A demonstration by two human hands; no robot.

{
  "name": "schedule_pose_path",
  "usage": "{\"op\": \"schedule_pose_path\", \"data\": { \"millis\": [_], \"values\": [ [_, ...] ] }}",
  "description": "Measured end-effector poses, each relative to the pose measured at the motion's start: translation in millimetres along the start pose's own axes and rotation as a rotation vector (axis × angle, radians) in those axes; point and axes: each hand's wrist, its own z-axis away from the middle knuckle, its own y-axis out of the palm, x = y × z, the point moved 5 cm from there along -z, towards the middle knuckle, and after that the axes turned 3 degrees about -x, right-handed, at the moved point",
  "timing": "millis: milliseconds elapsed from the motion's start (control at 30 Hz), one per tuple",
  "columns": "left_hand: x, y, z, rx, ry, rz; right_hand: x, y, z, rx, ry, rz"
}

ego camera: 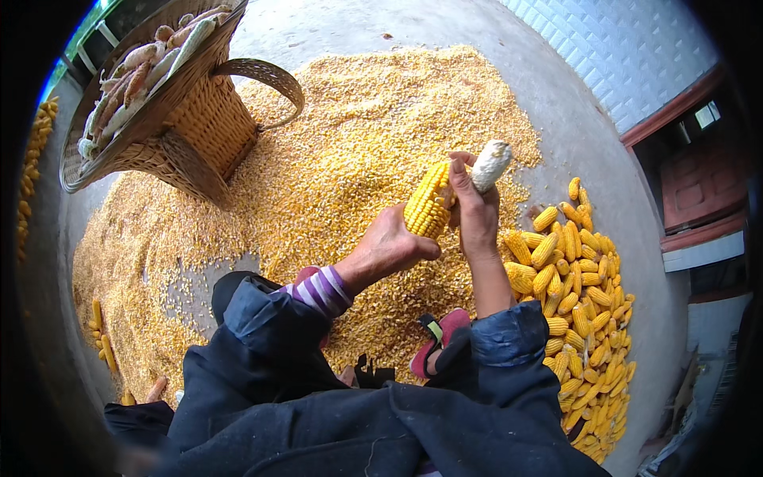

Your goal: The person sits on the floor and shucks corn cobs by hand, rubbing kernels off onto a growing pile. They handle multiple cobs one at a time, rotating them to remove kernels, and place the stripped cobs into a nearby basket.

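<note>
My left hand [390, 241] is closed around the lower end of a yellow maize ear [428, 200]. Part of its side, facing my right hand, looks stripped of kernels. A bare whitish cob [492, 166] is gripped in my right hand [475, 211], its end sticking out past the thumb. Fingers of that hand lie behind the ear, partly hidden, and the cob's lower part is covered by the hand. Both hands are above a wide spread of loose maize kernels [357, 137] on the concrete floor.
A wicker basket [205, 122] with handles holds several bare cobs [140, 74] at the upper left. Unshelled maize ears [581, 316] are heaped on the right, near a doorway [694, 173]. Part of another person in dark clothing [140, 417] shows at lower left.
</note>
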Motion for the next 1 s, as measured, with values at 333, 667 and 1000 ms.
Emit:
{"op": "schedule_pose_path", "data": {
  "millis": [333,667,1000],
  "values": [
    [11,2,3,-0.363,0.168,-0.789,7,20,15,-0.070,-0.245,0.334],
    [-7,11,14,0.092,0.040,0.266,15,-3,3,-0.122,-0.268,0.152],
    [8,1,5,-0.498,0.278,-0.741,5,26,15,0.090,-0.114,0.104]
  ]
}}
